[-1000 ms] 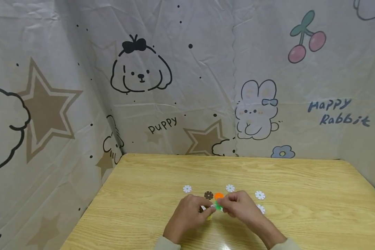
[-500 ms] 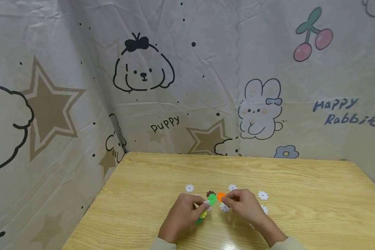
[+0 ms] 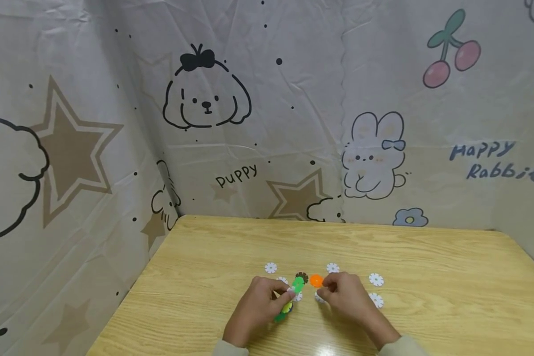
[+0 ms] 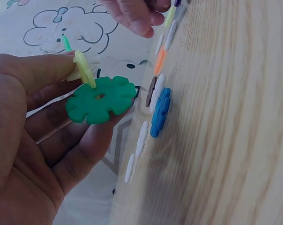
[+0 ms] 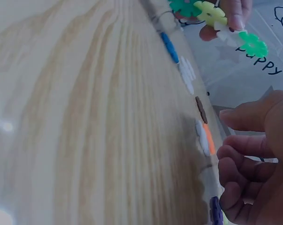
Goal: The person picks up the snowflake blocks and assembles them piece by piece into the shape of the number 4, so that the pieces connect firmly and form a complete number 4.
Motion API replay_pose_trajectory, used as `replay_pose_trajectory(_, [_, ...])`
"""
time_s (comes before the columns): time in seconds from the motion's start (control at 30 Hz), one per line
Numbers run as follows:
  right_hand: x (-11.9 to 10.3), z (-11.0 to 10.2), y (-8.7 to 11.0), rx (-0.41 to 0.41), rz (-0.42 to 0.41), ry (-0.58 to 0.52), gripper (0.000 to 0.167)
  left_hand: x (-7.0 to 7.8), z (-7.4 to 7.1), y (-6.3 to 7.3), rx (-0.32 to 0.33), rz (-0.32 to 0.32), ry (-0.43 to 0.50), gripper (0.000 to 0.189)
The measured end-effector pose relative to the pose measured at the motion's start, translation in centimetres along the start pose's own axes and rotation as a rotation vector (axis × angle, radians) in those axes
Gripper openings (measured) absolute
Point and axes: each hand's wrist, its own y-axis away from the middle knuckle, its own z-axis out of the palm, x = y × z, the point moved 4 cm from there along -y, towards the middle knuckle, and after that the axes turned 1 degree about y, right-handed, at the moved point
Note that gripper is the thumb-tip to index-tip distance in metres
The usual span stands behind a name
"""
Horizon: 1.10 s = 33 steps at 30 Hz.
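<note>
Pale fabric (image 3: pixel 307 133) with cartoon prints is hung behind and to the left of a wood-grained counter (image 3: pixel 222 247). Above the counter, a short chain of notched discs (image 5: pixel 211 15) is held by the left hand (image 3: pixel 259 304), its white disc (image 5: pixel 227 35) pinched between thumb and fingers. That white disc is flanked by a light green disc (image 3: pixel 298 284) at one end and a yellow disc (image 4: pixel 85 70) on the other side; a dark green disc (image 4: pixel 114 97) is joined to the yellow one at the chain's far end.

Nothing is seen held by the right hand (image 3: pixel 350 297): its fingers are loosely bent, with a gap left between thumb and forefinger, just beside an orange disc (image 3: pixel 316 281) laid flat on the counter. Near the orange disc lies a brown disc (image 3: pixel 303 275), partly covered in the head view by the light green one. A blue disc (image 4: pixel 160 112), a purple disc (image 5: pixel 216 211) and several loose white discs (image 3: pixel 376 280) are also spread on the counter.
</note>
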Motion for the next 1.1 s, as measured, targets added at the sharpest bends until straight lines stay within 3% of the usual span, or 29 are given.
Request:
replay_pose_trajectory(0.27, [0.43,0.62,-0.14,-0.013,0.0,0.141,0.029,-0.12,-0.13,0.19,0.005,-0.015,0.015,0.016])
replay_pose_trajectory(0.43, [0.37,0.73,-0.21,-0.023,0.013,0.175,0.03,-0.18,-0.2,0.31,0.019,-0.009,0.015,0.015])
replay_pose_trajectory(0.73, [0.2,0.58,-0.22,-0.02,0.033,0.22,0.018,-0.27,-0.14,0.32,0.028,0.017,0.006,0.018])
replay_pose_trajectory(0.93, [0.18,0.41,-0.21,-0.015,0.049,0.192,0.023,-0.36,-0.08,0.3,0.021,0.01,0.001,0.017])
replay_pose_trajectory(1.1, [0.22,0.05,-0.12,-0.035,0.063,0.083,0.018,-0.22,0.07,0.3,0.012,-0.008,-0.009,0.017])
